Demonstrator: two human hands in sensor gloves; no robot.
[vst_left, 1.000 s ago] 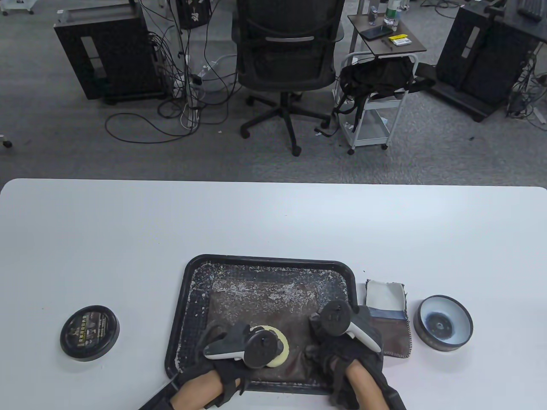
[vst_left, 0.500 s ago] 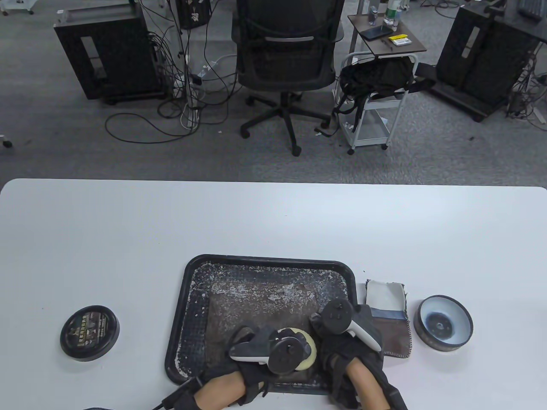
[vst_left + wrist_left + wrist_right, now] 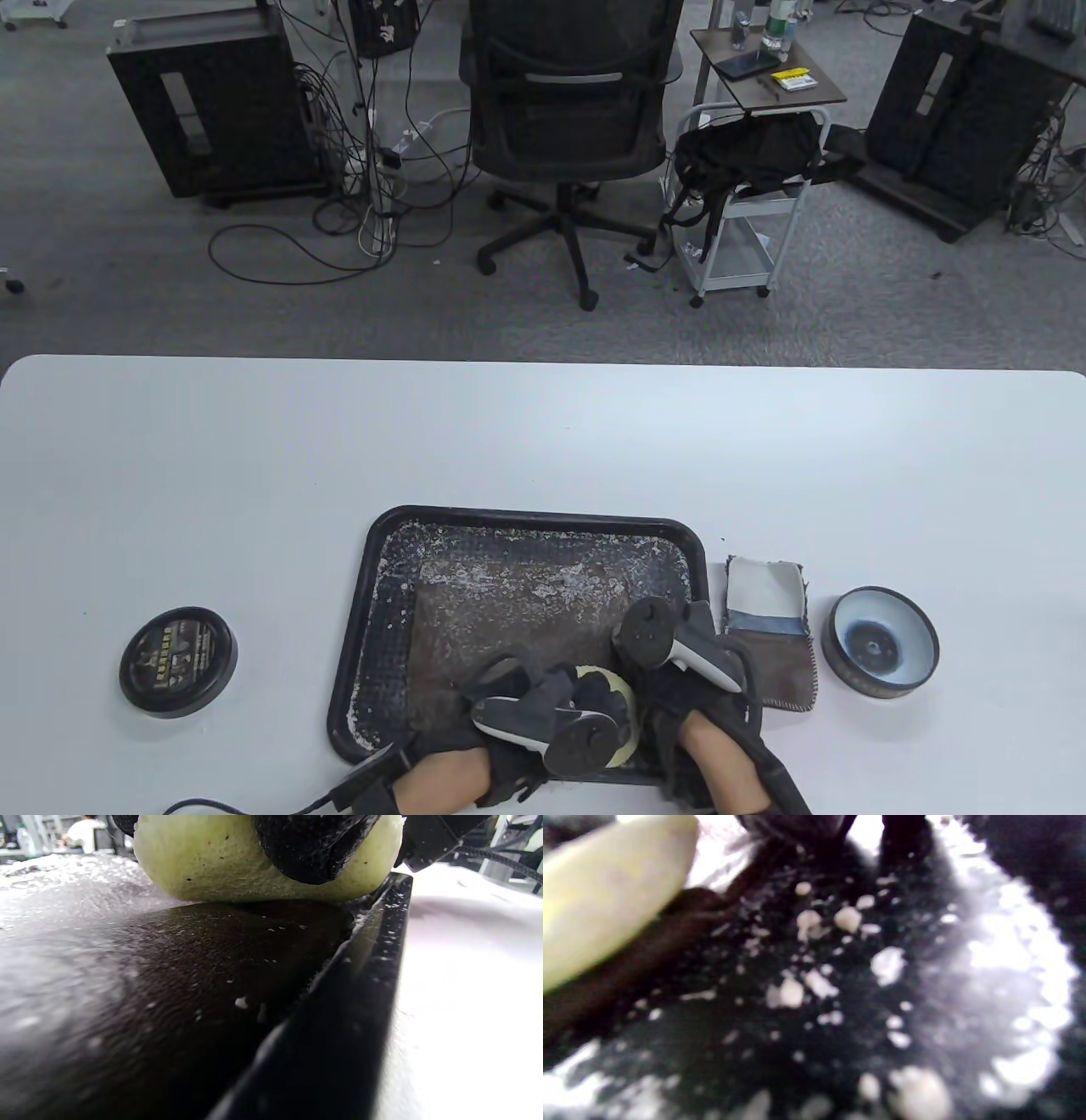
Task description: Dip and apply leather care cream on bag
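A flat brown leather bag point(image 3: 517, 620) lies in a black tray point(image 3: 386, 543), flecked with white cream. My left hand point(image 3: 543, 705) grips a round pale-yellow sponge point(image 3: 624, 692) and presses it on the bag's near right part, close to the tray's front rim. The left wrist view shows the sponge point(image 3: 220, 861) under a gloved finger, resting on the dark leather point(image 3: 169, 955) beside the tray rim point(image 3: 360, 993). My right hand point(image 3: 679, 671) rests on the bag's right side; its fingers are hidden. The right wrist view shows the sponge edge point(image 3: 606, 895) and cream crumbs.
An open cream tin point(image 3: 882, 643) stands on the table right of the tray, its black lid point(image 3: 177, 661) far left. A folded cloth point(image 3: 770, 628) lies between tray and tin. An office chair point(image 3: 564, 127) and cart point(image 3: 747, 204) stand beyond the table.
My left hand has slid the sponge to the right and toward the tray's front rim, ending beside my right hand. My right hand has shifted slightly and tilted.
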